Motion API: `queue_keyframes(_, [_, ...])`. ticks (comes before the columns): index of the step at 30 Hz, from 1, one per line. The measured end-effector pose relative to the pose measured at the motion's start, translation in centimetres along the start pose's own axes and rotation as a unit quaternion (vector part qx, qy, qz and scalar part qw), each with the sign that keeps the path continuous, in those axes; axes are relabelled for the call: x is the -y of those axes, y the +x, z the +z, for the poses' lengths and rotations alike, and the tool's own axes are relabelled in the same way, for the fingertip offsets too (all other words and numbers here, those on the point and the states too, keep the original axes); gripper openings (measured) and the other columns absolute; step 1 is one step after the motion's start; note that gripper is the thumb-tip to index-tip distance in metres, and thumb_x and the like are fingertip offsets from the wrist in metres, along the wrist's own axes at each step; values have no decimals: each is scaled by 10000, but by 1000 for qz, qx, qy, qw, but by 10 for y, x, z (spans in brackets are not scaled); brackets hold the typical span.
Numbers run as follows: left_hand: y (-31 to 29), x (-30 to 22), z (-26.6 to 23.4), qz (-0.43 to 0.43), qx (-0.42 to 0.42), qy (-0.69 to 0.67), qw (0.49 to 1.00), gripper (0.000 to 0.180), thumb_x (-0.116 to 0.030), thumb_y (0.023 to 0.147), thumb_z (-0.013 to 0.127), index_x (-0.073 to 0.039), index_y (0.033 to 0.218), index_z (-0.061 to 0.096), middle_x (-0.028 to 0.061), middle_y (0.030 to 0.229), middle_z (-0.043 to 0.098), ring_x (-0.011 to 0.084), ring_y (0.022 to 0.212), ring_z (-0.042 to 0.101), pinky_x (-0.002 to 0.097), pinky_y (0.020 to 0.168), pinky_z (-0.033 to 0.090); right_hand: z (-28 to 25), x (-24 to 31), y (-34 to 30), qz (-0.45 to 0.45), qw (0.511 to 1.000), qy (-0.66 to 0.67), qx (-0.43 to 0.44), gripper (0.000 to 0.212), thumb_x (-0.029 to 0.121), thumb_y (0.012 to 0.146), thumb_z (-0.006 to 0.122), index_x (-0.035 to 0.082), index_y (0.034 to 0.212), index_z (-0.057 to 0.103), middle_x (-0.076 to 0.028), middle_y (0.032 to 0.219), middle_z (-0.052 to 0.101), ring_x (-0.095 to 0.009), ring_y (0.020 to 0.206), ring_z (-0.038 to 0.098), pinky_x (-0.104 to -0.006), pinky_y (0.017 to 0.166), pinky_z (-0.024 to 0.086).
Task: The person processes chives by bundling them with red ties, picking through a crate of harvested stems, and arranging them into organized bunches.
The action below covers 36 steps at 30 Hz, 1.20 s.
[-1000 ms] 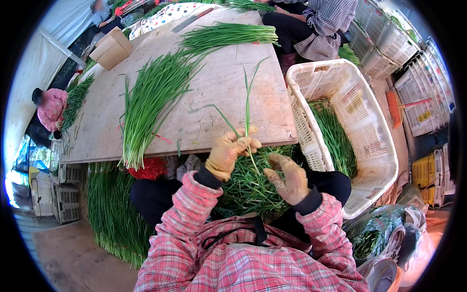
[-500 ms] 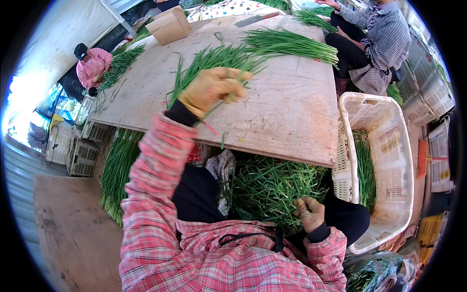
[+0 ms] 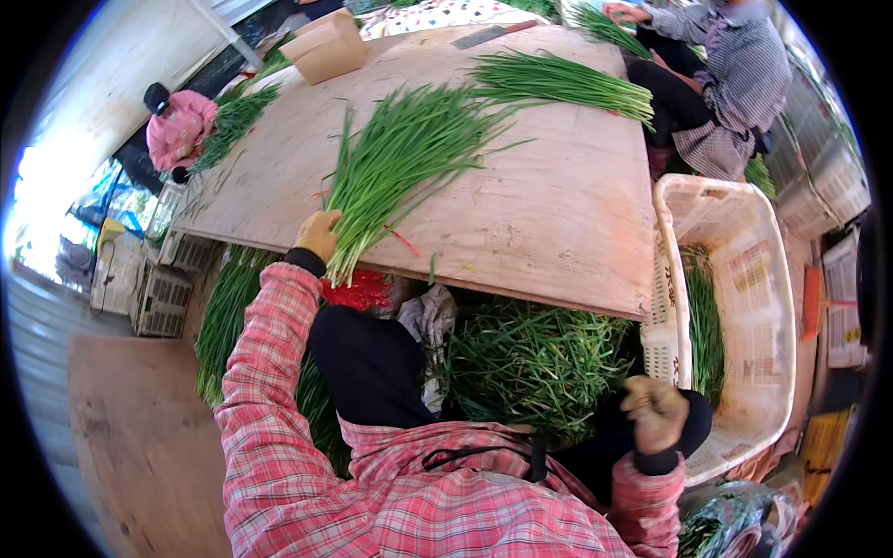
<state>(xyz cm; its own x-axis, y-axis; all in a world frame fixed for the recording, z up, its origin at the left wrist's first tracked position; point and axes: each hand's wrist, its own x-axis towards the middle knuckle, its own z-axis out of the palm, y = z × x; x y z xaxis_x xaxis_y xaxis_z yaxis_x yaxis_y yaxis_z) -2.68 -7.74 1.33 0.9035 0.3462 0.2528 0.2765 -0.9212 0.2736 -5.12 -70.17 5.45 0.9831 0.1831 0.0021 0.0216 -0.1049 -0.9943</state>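
A loose bundle of long green garlic chives [image 3: 405, 158] lies slantwise on the wooden board [image 3: 549, 223], its pale stem ends toward me. My left hand [image 3: 319, 234], in a tan glove, is closed at the left side of those stems, its fingertips partly hidden. Red tie strips [image 3: 404, 241] stick out on both sides of the bundle. Over my right knee is my right hand [image 3: 656, 414], also gloved and slightly blurred. Its fingers are curled, and whatever they might hold is hidden.
Loose green leaves [image 3: 539, 363] are heaped below the board's near edge. A white plastic crate [image 3: 744, 372] with chives stands at right. A second bundle [image 3: 563, 79], a knife [image 3: 493, 35] and a cardboard box [image 3: 326, 46] lie on the board. Two people [image 3: 181, 126] [image 3: 735, 74] sit beyond.
My left hand has moved from above the bundle down and left to its stem ends. My right hand has moved right, from the loose leaves to over my knee.
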Motion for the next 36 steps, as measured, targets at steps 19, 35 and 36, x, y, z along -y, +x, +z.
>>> queue_keyframes(19, [-47,-190,40,49,117,-115,985,456,82,775,557,-34,1216,547,78,1010,615,161,877,577,284,781,461,-285,-254,93,438,772,-459,-34,1078,640,575,749,-52,1305,362,-265,1247,508,-366,1156,512,-401,959,425])
queue_keyframes(35, [-67,-352,83,118,212,-307,920,347,47,840,510,8,1179,573,107,1054,606,180,942,588,296,851,468,-291,-298,48,466,748,-463,-91,1193,513,467,854,40,1388,263,-243,1289,444,-381,1177,470,-424,972,412])
queue_keyframes(36, [-69,-354,82,119,214,-312,918,346,48,839,508,10,1177,573,107,1054,607,180,941,589,295,851,467,-305,-316,41,493,751,-425,-108,1202,517,447,864,33,1372,269,-233,1285,456,-379,1186,467,-431,987,400])
